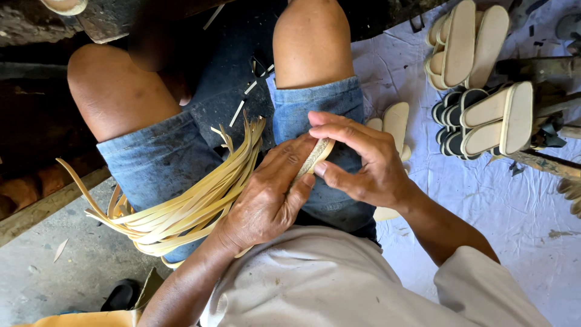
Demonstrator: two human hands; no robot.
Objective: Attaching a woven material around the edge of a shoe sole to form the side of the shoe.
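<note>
My left hand (pixel 261 197) grips a bundle of long pale straw strips (pixel 181 206) that fan out to the left over my denim shorts (pixel 157 160). Between thumb and fingers of both hands sits a narrow woven straw band (pixel 316 155). My right hand (pixel 357 158) pinches the upper end of that band, fingers curled over it. Both hands meet above my right thigh, close to my waist.
Stacks of pale flat slipper soles (pixel 463 39) and soles with dark straps (pixel 484 118) lie at the right on a white cloth (pixel 514 206). One more pair of soles (pixel 393 121) lies beside my right leg. Concrete floor (pixel 66 272) and a wooden plank (pixel 42 209) are at the left.
</note>
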